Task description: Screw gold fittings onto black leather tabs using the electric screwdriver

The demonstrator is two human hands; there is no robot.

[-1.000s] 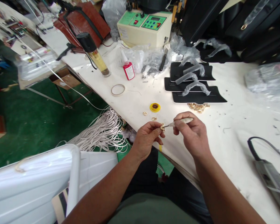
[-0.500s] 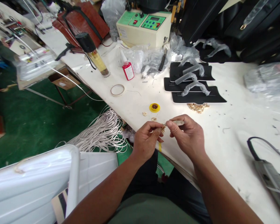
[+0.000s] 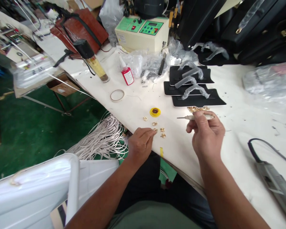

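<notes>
My left hand (image 3: 140, 144) is low over the table edge, its fingers pinched together on a small gold metal fitting (image 3: 155, 129). Beside the fingertips lie several loose gold fittings (image 3: 163, 135) of the same kind. My right hand (image 3: 208, 135) is closed round the pale handle of a small screwdriver (image 3: 190, 117), its thin shaft pointing left. Behind that hand, a pile of gold fittings (image 3: 197, 108) is partly hidden. A round yellow dish (image 3: 159, 112) with a dark brown middle sits just beyond the loose fittings.
Black panels with wrapped handles (image 3: 197, 101) lie behind my right hand. Further back stand a red glue bottle (image 3: 128, 76), a glass flask (image 3: 97, 68) and a control box (image 3: 143, 36). A tape ring (image 3: 117, 95) lies left; a grey corded tool (image 3: 274, 181) lies right.
My hands have moved apart. The right hand has gone right with the screwdriver, and the left has lowered to the table. More gold fittings now show on the tabletop near it.
</notes>
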